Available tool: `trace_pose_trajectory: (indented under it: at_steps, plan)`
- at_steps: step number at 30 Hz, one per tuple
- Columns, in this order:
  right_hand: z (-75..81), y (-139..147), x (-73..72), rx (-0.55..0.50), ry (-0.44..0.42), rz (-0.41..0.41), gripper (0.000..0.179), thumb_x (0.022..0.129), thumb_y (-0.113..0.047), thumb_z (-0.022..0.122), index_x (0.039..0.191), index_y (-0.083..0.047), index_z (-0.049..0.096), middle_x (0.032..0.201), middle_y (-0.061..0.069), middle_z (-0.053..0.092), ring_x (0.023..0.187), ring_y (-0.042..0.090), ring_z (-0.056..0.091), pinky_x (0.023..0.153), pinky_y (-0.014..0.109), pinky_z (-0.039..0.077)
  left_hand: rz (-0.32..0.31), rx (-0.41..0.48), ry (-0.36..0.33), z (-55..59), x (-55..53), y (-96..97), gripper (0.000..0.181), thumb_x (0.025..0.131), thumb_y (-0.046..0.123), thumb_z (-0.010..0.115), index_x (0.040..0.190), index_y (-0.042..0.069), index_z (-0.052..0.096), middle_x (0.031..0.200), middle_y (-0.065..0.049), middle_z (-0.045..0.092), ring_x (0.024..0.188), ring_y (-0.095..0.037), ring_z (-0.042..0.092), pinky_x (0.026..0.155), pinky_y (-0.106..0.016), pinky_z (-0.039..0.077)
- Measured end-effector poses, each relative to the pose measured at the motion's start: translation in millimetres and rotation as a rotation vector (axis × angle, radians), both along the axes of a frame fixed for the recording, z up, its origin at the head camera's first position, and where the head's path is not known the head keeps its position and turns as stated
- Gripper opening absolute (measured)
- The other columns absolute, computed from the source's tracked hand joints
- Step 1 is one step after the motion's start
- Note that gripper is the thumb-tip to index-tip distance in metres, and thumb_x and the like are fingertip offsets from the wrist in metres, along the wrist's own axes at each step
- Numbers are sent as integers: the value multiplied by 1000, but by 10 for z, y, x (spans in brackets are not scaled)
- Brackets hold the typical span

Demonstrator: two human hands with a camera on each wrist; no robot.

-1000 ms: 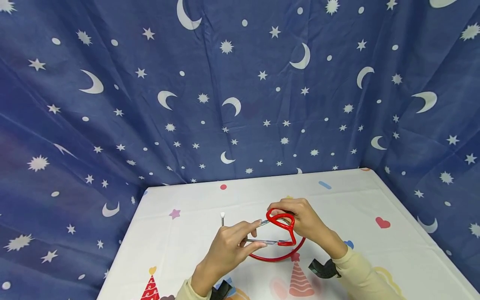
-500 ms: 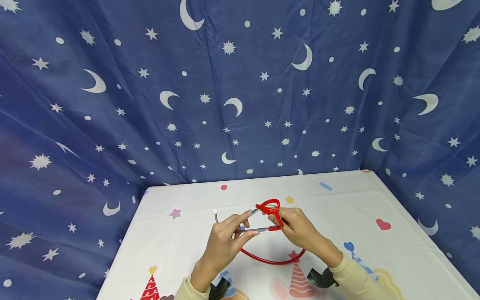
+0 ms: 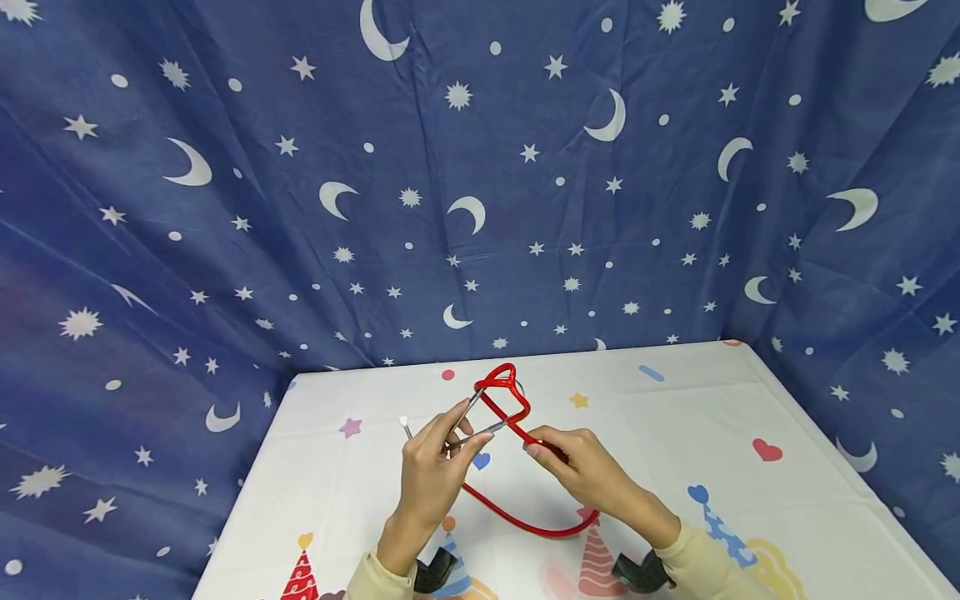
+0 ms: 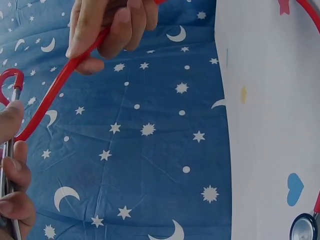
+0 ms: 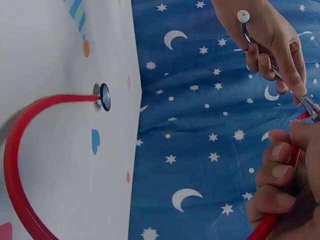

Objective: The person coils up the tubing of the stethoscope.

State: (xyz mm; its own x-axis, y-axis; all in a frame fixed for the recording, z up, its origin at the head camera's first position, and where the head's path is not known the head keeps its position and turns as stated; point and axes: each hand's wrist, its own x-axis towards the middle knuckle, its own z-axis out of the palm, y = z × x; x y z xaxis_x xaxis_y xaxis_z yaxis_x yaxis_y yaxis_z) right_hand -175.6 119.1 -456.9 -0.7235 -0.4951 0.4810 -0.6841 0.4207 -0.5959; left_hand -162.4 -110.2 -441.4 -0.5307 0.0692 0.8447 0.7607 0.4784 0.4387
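Note:
A stethoscope with red tubing (image 3: 517, 522) is held above the table between both hands. My left hand (image 3: 429, 473) grips its metal ear tubes, which point up and to the right toward a bent red loop (image 3: 498, 382). One white ear tip (image 3: 403, 422) sticks out behind the left fingers; the right wrist view shows that ear tip (image 5: 243, 16) too. My right hand (image 3: 587, 468) holds the red tube just below the fork, fingers curled round it. From there the tubing sags in an arc toward the table, and the round chestpiece (image 5: 104, 97) lies on the cloth.
The table wears a white cloth (image 3: 675, 433) printed with party hats, hearts and stars. Behind it hangs a dark blue curtain (image 3: 525, 208) with moons and stars. Black camera straps (image 3: 642, 573) sit at both wrists.
The forked red part has swung left and up as my left hand tilted the ear tubes. My right hand now grips lower on the tube, away from the fork.

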Motion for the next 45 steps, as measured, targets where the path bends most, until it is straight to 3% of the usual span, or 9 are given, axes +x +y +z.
trace_pose_trajectory:
  at_steps: [10, 19, 26, 34, 45]
  plan:
    - [-56, 26, 102, 30, -88, -13, 10, 100, -22, 57, 101, -17, 66, 65, -17, 41, 53, -8, 32, 47, 13, 33, 114, 78, -46, 20, -119, -170, 45, 73, 5, 85, 113, -1, 68, 74, -5, 63, 52, -5, 45, 49, -10, 35]
    - [-20, -13, 177, 1, -54, 32, 11, 100, -20, 57, 103, -15, 67, 64, -17, 39, 53, -9, 30, 45, 12, 31, 200, 30, -75, -29, -148, -183, 45, 74, 11, 85, 115, 2, 68, 74, -2, 63, 53, -5, 47, 49, -11, 37]
    - [-13, -28, 233, -25, 22, 49, 9, 99, -13, 59, 101, -13, 68, 62, -15, 38, 54, -11, 27, 45, 8, 27, 252, -29, -85, -78, -162, -170, 46, 74, 14, 86, 114, 1, 68, 75, 0, 64, 55, 0, 46, 50, -10, 37]
    - [14, -6, 258, -46, -12, 26, 12, 99, -13, 59, 106, -10, 68, 63, -15, 39, 54, -10, 28, 44, 10, 28, 274, -63, -78, -120, -165, -194, 46, 73, 14, 87, 114, 2, 68, 74, -1, 64, 54, 0, 46, 50, -10, 38]
    - [171, 49, 243, -125, 56, -29, 14, 95, -6, 61, 107, -5, 69, 63, -12, 44, 54, -9, 31, 42, 9, 29, 240, -61, -86, -120, -153, -161, 48, 73, 14, 87, 115, 1, 68, 75, 0, 62, 54, 0, 45, 50, -9, 36]
